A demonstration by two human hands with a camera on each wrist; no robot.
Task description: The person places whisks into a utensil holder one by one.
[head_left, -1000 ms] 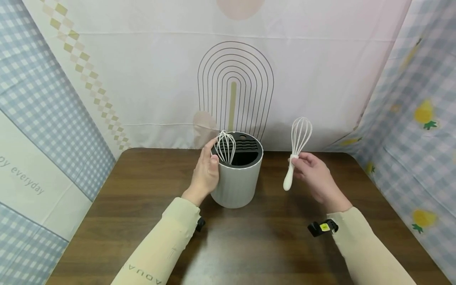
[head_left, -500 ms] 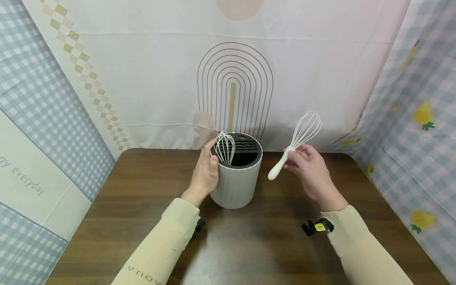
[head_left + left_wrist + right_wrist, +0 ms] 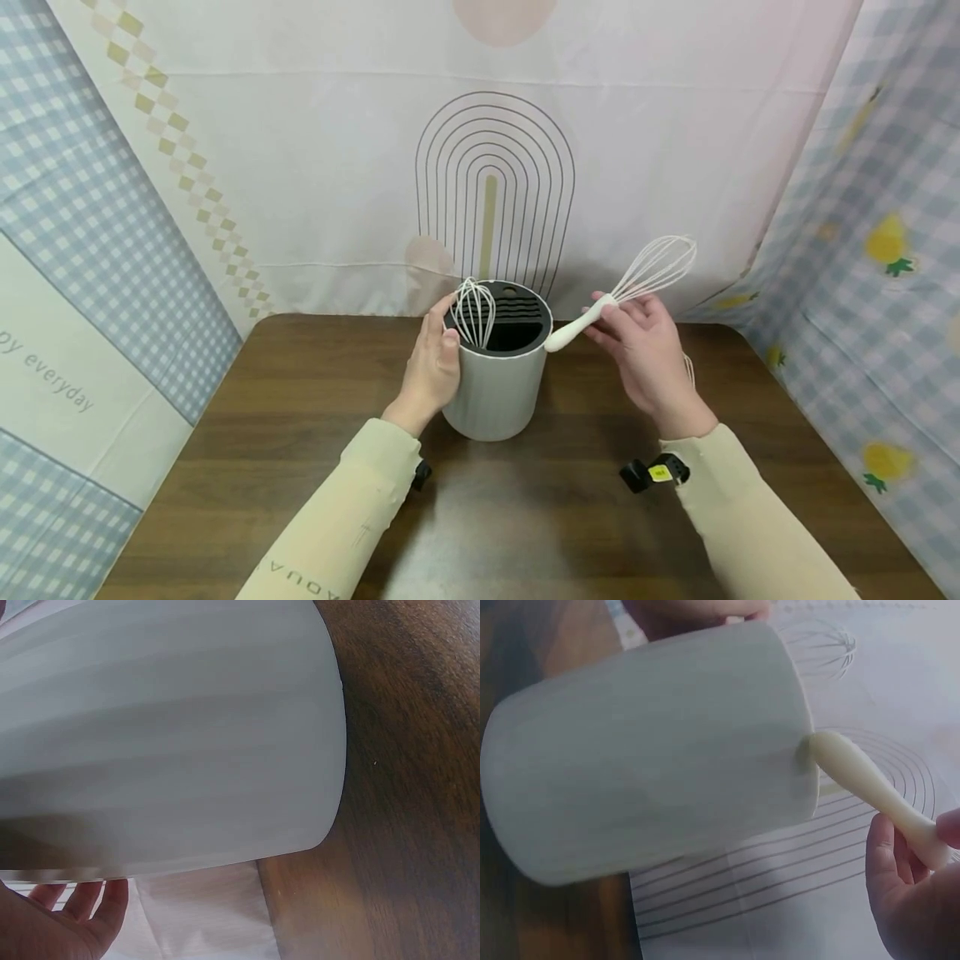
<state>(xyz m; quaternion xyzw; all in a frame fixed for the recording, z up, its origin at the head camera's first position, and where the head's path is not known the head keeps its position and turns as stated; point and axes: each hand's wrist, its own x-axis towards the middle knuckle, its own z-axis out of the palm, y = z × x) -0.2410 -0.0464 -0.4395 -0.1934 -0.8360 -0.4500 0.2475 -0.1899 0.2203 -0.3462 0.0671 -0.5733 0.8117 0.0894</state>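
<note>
In the head view a light grey, ribbed utensil holder (image 3: 497,392) with a black slotted top stands upright. One white whisk (image 3: 474,312) stands in it at the left, wire loops up. My left hand (image 3: 433,362) rests against the holder's left side, fingers fairly straight and thumb toward the front. My right hand (image 3: 647,354) pinches a second white whisk (image 3: 592,321) near where handle and wires meet. That whisk tilts, wires up to the right, and its handle end overlaps the holder's right rim. In the right wrist view the handle (image 3: 862,776) reaches the rim.
Some white wire loops (image 3: 688,371) show behind my right wrist, mostly hidden by it. The brown wooden table (image 3: 495,517) ends at a white printed cloth (image 3: 645,167) behind. Checked cloths hang at both sides.
My right hand has moved left and slightly up, tipping its whisk from nearly upright to slanted, bringing the handle end to the holder's rim. My left hand and the holder have stayed put.
</note>
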